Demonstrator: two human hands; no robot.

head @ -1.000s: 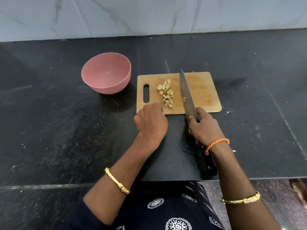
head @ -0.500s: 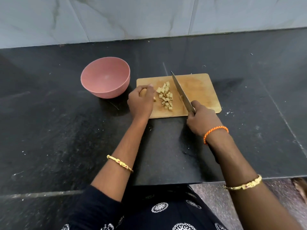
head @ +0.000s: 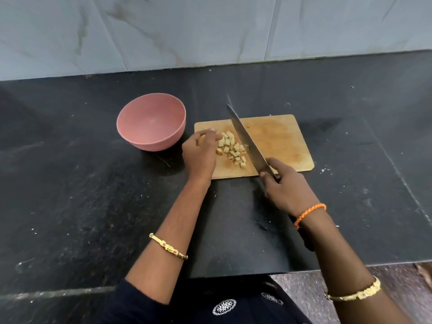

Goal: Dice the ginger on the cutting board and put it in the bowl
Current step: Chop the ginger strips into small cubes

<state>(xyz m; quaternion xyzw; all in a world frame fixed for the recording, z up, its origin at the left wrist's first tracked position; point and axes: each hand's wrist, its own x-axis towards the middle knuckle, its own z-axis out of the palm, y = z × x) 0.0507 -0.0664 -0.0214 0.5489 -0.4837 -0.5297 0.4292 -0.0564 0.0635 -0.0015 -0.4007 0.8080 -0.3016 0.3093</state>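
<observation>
A pile of diced ginger [head: 233, 149] lies on the left half of the wooden cutting board [head: 280, 141]. My right hand [head: 288, 189] grips the handle of a large knife [head: 245, 136]. Its blade slants across the board, right against the right side of the pile, with the tip pointing up and left past the far edge. My left hand [head: 201, 152] sits cupped over the board's left end, fingertips touching the left side of the pile. A pink bowl [head: 131, 134] stands just left of the board with nothing in it.
Everything stands on a black stone counter [head: 81, 195] with a grey tiled wall [head: 210, 31] behind it. The counter's front edge runs just below my forearms. A few small crumbs lie to the right of the board.
My left hand moved from the board's near edge up to its left end beside the pile. The knife swung left until its blade met the ginger.
</observation>
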